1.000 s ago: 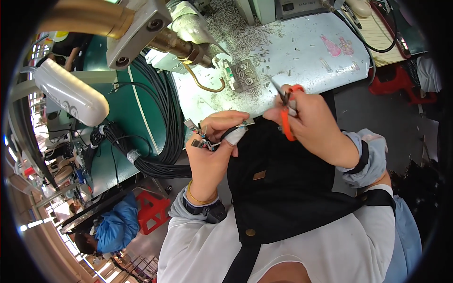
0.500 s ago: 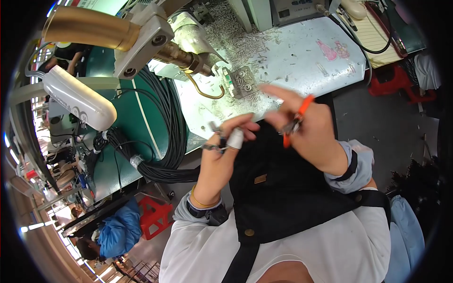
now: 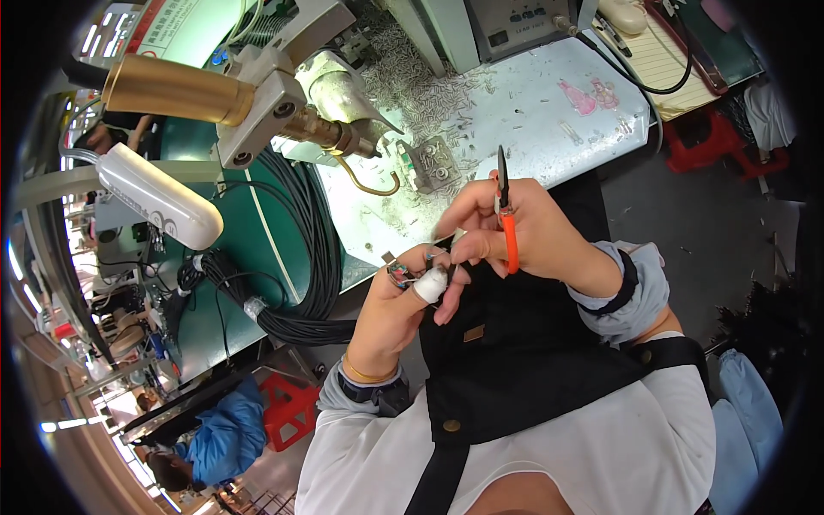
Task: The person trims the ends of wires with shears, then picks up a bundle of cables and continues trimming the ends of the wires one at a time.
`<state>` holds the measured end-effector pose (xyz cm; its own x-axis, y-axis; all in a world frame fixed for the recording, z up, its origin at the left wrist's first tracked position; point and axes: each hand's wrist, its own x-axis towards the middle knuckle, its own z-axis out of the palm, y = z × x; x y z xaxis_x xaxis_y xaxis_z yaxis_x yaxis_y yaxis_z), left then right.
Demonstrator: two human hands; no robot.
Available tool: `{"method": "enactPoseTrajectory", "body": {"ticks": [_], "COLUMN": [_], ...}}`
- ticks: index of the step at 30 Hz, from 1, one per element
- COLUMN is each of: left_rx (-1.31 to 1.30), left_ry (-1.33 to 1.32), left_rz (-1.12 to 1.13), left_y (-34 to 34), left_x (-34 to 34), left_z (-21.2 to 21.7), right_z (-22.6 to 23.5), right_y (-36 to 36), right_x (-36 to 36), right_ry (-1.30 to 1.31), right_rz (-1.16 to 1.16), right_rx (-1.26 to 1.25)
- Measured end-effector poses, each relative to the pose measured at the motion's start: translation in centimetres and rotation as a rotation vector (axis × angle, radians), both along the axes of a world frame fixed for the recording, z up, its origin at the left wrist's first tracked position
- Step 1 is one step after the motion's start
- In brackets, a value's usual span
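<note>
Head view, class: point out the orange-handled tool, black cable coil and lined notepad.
Orange-handled tool (image 3: 511,236), head view: on its handle.
Black cable coil (image 3: 321,242), head view: curved right side.
Lined notepad (image 3: 657,57), head view: page.

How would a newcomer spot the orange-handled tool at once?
Find the black apron in mid-view. At its top edge, the right hand holds the tool, dark pointed tip toward the white table. Its orange handle sets it apart from the small metal connector at the left hand.

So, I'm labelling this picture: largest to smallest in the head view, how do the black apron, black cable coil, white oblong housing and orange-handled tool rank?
1. Black apron
2. Black cable coil
3. White oblong housing
4. Orange-handled tool
</note>
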<state>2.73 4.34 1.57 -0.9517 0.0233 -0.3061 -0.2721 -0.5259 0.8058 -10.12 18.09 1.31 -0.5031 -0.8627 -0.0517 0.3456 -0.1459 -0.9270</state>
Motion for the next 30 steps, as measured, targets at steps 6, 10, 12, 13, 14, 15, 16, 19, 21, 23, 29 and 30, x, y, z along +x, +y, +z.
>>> {"method": "enactPoseTrajectory", "body": {"ticks": [6, 10, 12, 13, 14, 15, 16, 19, 21, 23, 29, 30], "left_rx": [-0.239, -0.980, -1.185, -1.284, -1.283, -0.888, -0.490, 0.008, 0.205, 0.237, 0.279, 0.279], "left_ry": [-0.057, 0.241, 0.391, 0.470, 0.472, 0.287, 0.107, -0.115, -0.204, -0.199, -0.175, -0.175], "left_rz": [0.090, 0.221, 0.248, 0.259, 0.258, 0.281, 0.293, 0.290, 0.275, 0.280, 0.254, 0.254], "left_y": [1.2, 1.4, 0.5, 0.2, 0.1, 0.0, 0.0, -0.3, -0.5, -0.5, -0.4, -0.4], "left_x": [-0.4, -0.3, -0.2, -0.3, -0.3, -0.4, -0.5, -0.7, -0.8, -0.7, -0.7, -0.7], "left_z": [0.8, 0.1, -1.0, -1.3, -1.2, -0.8, -0.5, 0.0, 0.2, 0.6, 1.1, 1.0], "right_z": [-2.1, -0.9, -1.5, -2.0, -2.6, -3.4, -4.1, -4.0, -3.4, -2.7, -3.0, -3.1], "right_y": [-0.4, -0.1, -0.3, -0.3, -0.5, -0.9, -1.1, -1.2, -0.9, -0.6, -0.1, 0.1], "right_x": [0.4, 0.7, 0.5, 0.5, 0.8, 1.3, 1.9, 1.5, 0.8, 0.7, 1.1, 1.0], "right_ry": [0.764, 0.023, -0.267, -0.411, -0.410, 0.062, 0.531, 1.188, 1.568, 1.645, 1.654, 1.654], "right_rz": [-0.311, 0.046, 0.230, 0.318, 0.316, 0.081, -0.159, -0.476, -0.622, -0.593, -0.586, -0.585], "right_rx": [0.025, 0.291, 0.180, 0.123, 0.124, 0.078, 0.028, -0.022, -0.012, -0.035, -0.099, -0.099]}}
